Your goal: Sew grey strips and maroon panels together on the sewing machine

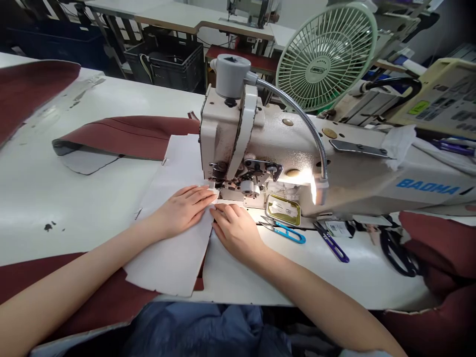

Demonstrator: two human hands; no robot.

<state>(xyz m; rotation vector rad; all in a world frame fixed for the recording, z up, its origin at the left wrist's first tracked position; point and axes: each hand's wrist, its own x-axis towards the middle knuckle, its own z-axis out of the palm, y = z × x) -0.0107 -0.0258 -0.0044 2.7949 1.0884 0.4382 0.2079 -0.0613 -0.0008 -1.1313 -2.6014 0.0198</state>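
A white sheet-like panel lies over dark red leather-like material and runs up to the needle area of a sewing machine. My left hand rests flat on the panel, fingers stretched toward the presser foot. Close by on the right, my right hand has its fingertips at the panel's right edge, bent and held together. Whatever lies between those fingertips is hidden. The needle itself is hard to make out behind the machine's front parts.
Right of my right hand lie blue thread snips, a small tin tray, purple snips and black-handled scissors. A lit lamp hangs on a bent metal neck. Behind the machine stands a green fan.
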